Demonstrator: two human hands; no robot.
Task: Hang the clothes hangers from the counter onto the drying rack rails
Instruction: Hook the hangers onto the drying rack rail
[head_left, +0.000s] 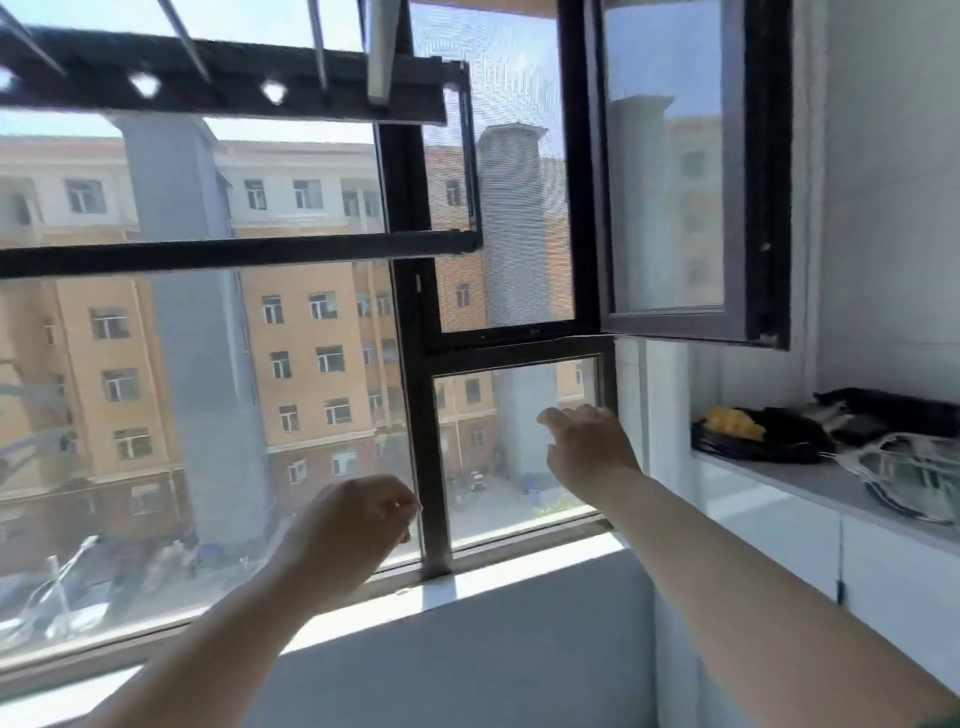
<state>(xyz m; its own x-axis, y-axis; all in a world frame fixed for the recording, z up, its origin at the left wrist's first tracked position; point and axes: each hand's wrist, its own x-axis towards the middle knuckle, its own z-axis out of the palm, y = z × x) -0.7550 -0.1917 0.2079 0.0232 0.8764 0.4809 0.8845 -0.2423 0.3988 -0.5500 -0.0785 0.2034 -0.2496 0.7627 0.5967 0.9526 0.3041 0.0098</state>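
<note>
— Head view: where were our hangers (906, 475)?
— On the counter (826, 486), well right of our right hand (589, 449), loose-fingered and empty. Our left hand (358, 522) was curled; whether holding anything, we couldn't tell.

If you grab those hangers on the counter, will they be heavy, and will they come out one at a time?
Probably light: the hangers look like thin, pale wire. They likely won't come out singly, because they lie in an overlapping heap on the counter, so the hooks may snag each other. They might also slide when tugged, since the countertop looks smooth.
</note>
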